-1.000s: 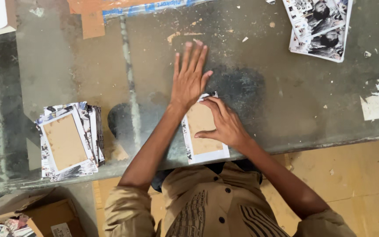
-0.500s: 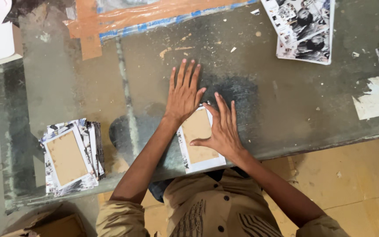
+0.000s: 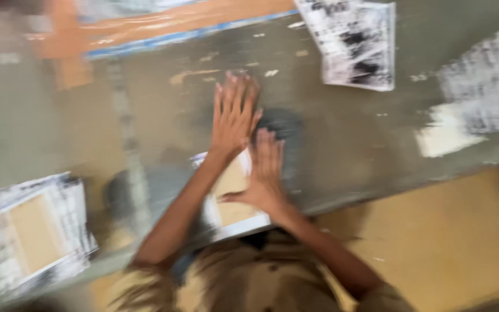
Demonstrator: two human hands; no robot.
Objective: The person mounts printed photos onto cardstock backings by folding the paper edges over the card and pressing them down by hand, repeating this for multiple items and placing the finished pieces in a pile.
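Grey scuffed worktop [image 3: 145,133], frame blurred. Our left hand [image 3: 235,115] flat, fingers spread, gripping nothing; right hand [image 3: 264,176] open, pressing cardboard-backed sheet [image 3: 232,199] at lower centre. We judge: smooth outward, keep edges square.

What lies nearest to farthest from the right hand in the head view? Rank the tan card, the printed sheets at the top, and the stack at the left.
1. Tan card: directly under the right hand, touching it.
2. Printed sheets: up and to the right on the table.
3. Stack: far left, near the table edge.
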